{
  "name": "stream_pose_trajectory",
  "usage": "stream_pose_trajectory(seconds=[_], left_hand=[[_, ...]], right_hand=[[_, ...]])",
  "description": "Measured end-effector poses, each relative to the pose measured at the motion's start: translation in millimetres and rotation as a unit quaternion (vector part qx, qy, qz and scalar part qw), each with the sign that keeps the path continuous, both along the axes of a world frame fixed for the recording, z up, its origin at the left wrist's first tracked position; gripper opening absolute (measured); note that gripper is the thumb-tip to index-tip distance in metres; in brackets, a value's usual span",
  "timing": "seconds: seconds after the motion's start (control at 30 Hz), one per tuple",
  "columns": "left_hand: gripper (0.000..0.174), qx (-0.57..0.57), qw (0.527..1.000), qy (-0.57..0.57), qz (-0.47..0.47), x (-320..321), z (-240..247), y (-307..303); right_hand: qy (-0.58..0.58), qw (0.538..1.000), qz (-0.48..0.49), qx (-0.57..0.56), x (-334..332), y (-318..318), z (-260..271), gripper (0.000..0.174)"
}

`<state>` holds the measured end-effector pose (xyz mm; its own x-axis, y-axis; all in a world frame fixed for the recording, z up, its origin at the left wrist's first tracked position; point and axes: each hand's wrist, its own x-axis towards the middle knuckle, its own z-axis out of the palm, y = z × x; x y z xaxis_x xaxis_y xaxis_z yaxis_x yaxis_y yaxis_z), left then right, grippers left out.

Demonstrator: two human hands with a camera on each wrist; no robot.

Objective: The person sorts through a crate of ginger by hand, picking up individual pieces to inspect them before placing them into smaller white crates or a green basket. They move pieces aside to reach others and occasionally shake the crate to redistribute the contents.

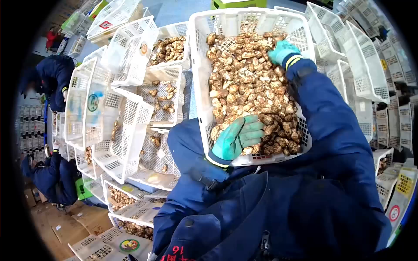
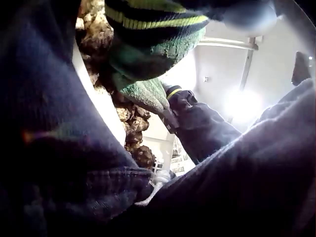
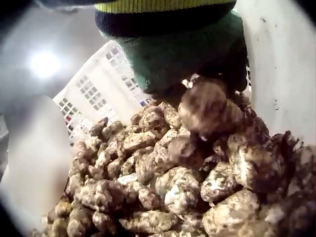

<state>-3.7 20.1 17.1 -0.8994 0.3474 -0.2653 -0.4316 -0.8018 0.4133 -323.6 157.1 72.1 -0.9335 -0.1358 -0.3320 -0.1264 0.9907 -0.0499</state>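
Observation:
A white plastic crate point(image 1: 198, 82) on the person's lap holds many brown and cream knobbly tubers point(image 1: 248, 82). The left hand point(image 1: 237, 137), in a green glove, lies palm up with its fingers extended over the near part of the pile. At the crate's far right side the gloved right hand point(image 1: 283, 51) reaches down among the tubers. In the right wrist view a blurred brown tuber point(image 3: 207, 106) is right under the right hand point(image 3: 187, 59), whose fingers are mostly hidden. The left wrist view shows the left hand point(image 2: 148, 59) beside dark tubers point(image 2: 136, 128).
Several white crates stand at the left, some holding tubers, such as one crate point(image 1: 178, 71). More stacked crates point(image 1: 363, 65) are at the right. Two people in dark blue clothes point(image 1: 56, 76) are at the far left, above flattened cardboard point(image 1: 72, 226).

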Motion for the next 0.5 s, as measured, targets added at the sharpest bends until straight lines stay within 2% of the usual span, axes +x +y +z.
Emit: stream_pose_trajectory(seconds=[0.03,0.1,0.23,0.3,0.37,0.43,0.47,0.5], left_hand=[[0.06,0.004,1.0,-0.002,-0.004,-1,-2,0],[0.061,0.008,1.0,0.005,-0.002,-1,-1,1],[0.062,0.007,1.0,0.015,0.008,-1,3,0],[0.066,0.001,0.999,0.033,0.035,1,1,1],[0.072,-0.014,0.999,0.024,0.035,-1,18,0],[0.069,0.0,0.996,-0.006,0.087,0,23,4],[0.065,0.041,0.996,-0.004,0.079,0,22,0],[0.057,-0.019,0.992,-0.058,0.112,5,29,1]], right_hand=[[-0.026,0.997,0.026,0.061,9,-2,6,0.054],[-0.028,0.998,0.029,0.043,30,-3,2,0.051],[-0.087,0.983,0.132,-0.095,115,-9,-1,0.044],[0.063,0.94,0.202,-0.267,166,4,-8,0.048],[0.131,0.872,0.267,-0.389,200,5,0,0.051],[0.058,0.839,0.362,-0.401,222,9,20,0.05],[0.108,0.828,0.396,-0.382,225,9,18,0.049],[0.097,0.815,0.374,-0.432,216,15,23,0.047]])
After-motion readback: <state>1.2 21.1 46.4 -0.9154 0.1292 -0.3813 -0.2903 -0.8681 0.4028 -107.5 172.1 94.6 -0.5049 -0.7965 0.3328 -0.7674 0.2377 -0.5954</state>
